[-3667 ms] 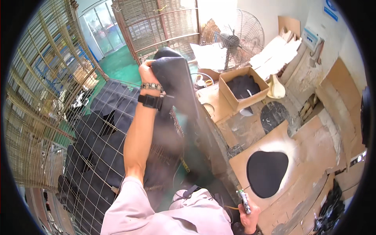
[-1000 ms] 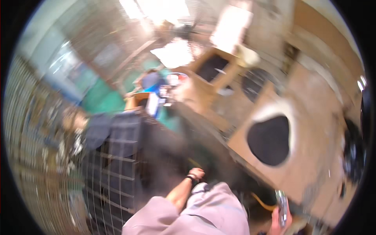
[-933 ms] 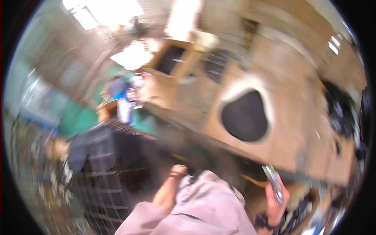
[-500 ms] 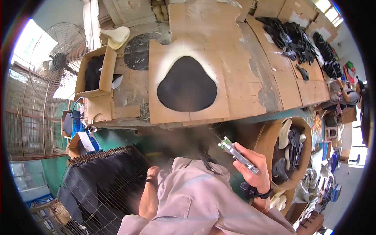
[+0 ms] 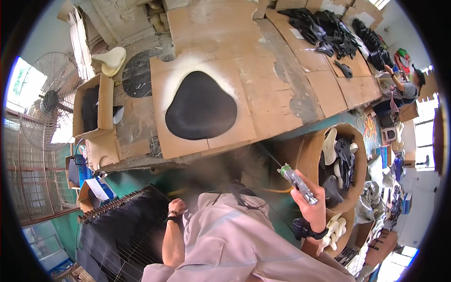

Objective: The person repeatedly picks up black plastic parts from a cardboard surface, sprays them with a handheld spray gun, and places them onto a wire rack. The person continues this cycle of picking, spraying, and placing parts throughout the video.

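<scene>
A silver spray gun (image 5: pixel 300 186) with a green collar at its front end is gripped in my right hand (image 5: pixel 311 199), out past the table's front edge. On a cardboard sheet lies a black, rounded-triangular saddle cover piece (image 5: pixel 201 105), flat and smooth, with pale overspray around its far edges. My left hand (image 5: pixel 177 207) hangs low beside my apron with its fingers curled in, close to a wire rack (image 5: pixel 136 221) draped with several dark sheets. Nothing shows in that hand. Mist blurs the area between the table and my apron.
An open carton (image 5: pixel 105 105) with dark pieces and a cream saddle (image 5: pixel 112 61) are at the table's left. Black saddle parts (image 5: pixel 324 33) pile at the far right. A large carton of saddles (image 5: pixel 359 174) stands right, a fan (image 5: pixel 49 101) left. Another person (image 5: pixel 408 87) works far right.
The whole view has swung, so the table and black piece appear shifted left and tilted. The spray gun stays in my right hand, now a little farther from the black piece.
</scene>
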Motion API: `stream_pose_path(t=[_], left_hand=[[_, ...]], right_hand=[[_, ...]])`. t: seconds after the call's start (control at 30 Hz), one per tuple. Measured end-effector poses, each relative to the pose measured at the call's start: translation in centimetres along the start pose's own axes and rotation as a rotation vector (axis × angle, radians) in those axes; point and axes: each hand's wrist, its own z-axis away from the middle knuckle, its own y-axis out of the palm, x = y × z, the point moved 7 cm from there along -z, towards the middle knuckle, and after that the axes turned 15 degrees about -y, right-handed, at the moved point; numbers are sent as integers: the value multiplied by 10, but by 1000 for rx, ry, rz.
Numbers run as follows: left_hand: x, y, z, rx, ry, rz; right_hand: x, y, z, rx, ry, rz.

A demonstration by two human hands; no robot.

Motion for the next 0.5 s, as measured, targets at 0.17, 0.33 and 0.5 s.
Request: stream_pose_path(t=[0.17,0.33,0.5], left_hand=[[8,-2,-10,-47,-27,-46],[11,-3,-11,0,-8,-16],[21,-17,-11,-11,-26,97]], right_hand=[[6,12,-22,-79,-43,-81],[26,36,-62,-65,-230,-43],[31,38,-60,-21,-183,12]])
